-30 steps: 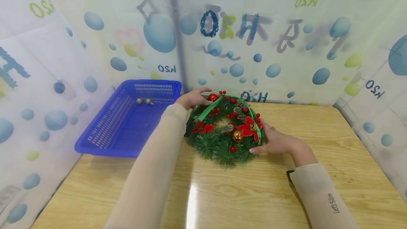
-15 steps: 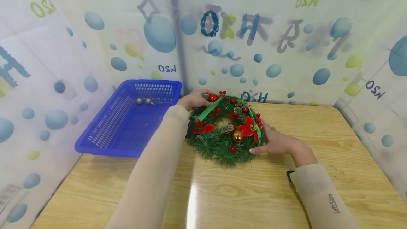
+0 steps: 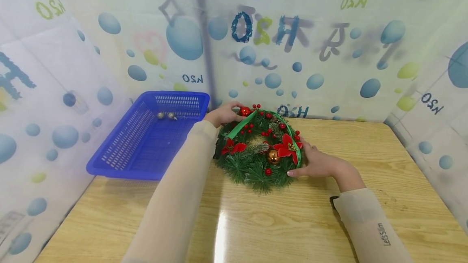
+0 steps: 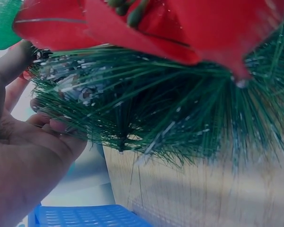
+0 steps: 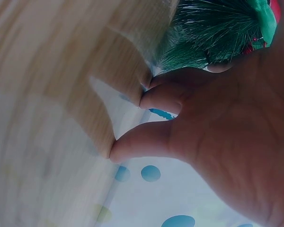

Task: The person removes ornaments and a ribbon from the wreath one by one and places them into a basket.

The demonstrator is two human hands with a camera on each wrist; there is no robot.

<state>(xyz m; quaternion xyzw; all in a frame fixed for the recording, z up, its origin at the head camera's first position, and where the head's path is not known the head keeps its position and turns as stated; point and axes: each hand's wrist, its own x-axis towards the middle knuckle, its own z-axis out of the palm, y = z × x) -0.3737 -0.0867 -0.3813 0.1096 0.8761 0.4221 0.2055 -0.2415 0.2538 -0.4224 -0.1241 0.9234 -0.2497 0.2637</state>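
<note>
A green Christmas wreath (image 3: 252,167) lies on the table with red poinsettia flowers (image 3: 287,148), red berries, a gold bauble (image 3: 273,156) and a green ribbon (image 3: 239,128). At its far left edge my left hand (image 3: 222,115) grips the wreath beside a red bauble (image 3: 245,111). The left wrist view has the thumb above and the curled fingers (image 4: 57,126) under the needles. Against the wreath's right side rests my right hand (image 3: 319,163), thumb toward the front. In the right wrist view its fingertips (image 5: 120,150) touch the tabletop next to the needles (image 5: 217,33).
Left of the wreath stands a blue plastic basket (image 3: 146,145) with two small gold baubles (image 3: 166,115) near its back. The wooden table (image 3: 285,222) ends at a printed curtain (image 3: 314,44) behind and at both sides.
My left hand has shifted slightly and its fingers have settled lower on the wreath's edge. The right hand, wreath and basket stay in place.
</note>
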